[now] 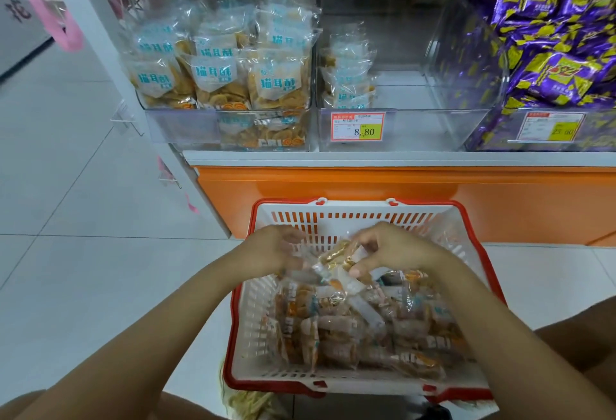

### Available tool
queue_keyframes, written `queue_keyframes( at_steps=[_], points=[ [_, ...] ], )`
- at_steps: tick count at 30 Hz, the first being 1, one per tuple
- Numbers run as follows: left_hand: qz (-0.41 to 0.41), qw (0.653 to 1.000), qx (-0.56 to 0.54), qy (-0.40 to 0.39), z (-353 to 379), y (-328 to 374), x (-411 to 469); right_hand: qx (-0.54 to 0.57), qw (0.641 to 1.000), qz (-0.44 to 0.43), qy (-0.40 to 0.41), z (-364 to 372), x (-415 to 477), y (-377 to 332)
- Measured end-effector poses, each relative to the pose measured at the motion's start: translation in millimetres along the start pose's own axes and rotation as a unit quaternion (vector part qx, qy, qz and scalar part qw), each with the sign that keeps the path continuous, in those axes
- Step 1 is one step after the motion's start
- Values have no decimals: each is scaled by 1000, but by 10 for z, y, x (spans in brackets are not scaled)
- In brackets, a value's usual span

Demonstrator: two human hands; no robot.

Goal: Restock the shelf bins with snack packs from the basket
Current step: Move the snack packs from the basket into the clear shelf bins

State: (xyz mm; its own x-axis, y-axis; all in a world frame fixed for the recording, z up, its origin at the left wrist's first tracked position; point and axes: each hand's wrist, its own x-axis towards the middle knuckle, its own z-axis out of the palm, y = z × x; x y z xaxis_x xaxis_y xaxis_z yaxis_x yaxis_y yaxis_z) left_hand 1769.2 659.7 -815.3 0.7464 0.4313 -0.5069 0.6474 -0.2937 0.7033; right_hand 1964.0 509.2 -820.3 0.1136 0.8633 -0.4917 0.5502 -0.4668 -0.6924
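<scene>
Bright, even light; soft focus, wide-angle bending at edges, blurred hands.

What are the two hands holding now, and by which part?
A snack pack over the basket: the right hand pinches its right end; the left hand grips its clear left edge.

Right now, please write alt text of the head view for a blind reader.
The left hand and right hand hold a clear snack pack over the red-and-white plastic basket on the floor. Above, the left clear shelf bin is full, the middle bin nearly empty.
</scene>
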Motion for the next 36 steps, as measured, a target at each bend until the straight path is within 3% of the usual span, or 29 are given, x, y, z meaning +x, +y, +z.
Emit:
queue_keyframes(
  at_steps=[5,8,11,14,17,20,25,29,32,36],
  points=[
    [58,980,-79,-172,-86,339,-148,26,992,-104,-70,-200,-350,-429],
    [64,975,-102,-184,-84,438,-196,19,990,-132,-49,-227,-484,-549],
    [29,984,-113,-133,-100,423,-161,-11,989,-128,74,-333,-603,-662],
    [-17,976,-189,-104,-120,419,-140,-66,963,-126,228,-466,-693,-695],
    [-40,941,-322,-99,-122,449,-106,10,906,-178,384,-443,-692,-649],
    [-24,902,-412,-126,-125,539,-104,-19,832,-258,491,-321,-646,-609],
    [7,833,-541,-119,-206,739,-152,-117,813,-353,447,-252,-536,-536],
    [1,797,-591,-125,-300,797,-139,-124,814,-367,433,-274,-508,-514],
    [3,797,-585,-150,-322,846,-95,-134,810,-358,444,-311,-538,-508],
    [63,836,-517,-174,-288,981,-111,76,854,-357,370,-336,-669,-565]
  ],
)
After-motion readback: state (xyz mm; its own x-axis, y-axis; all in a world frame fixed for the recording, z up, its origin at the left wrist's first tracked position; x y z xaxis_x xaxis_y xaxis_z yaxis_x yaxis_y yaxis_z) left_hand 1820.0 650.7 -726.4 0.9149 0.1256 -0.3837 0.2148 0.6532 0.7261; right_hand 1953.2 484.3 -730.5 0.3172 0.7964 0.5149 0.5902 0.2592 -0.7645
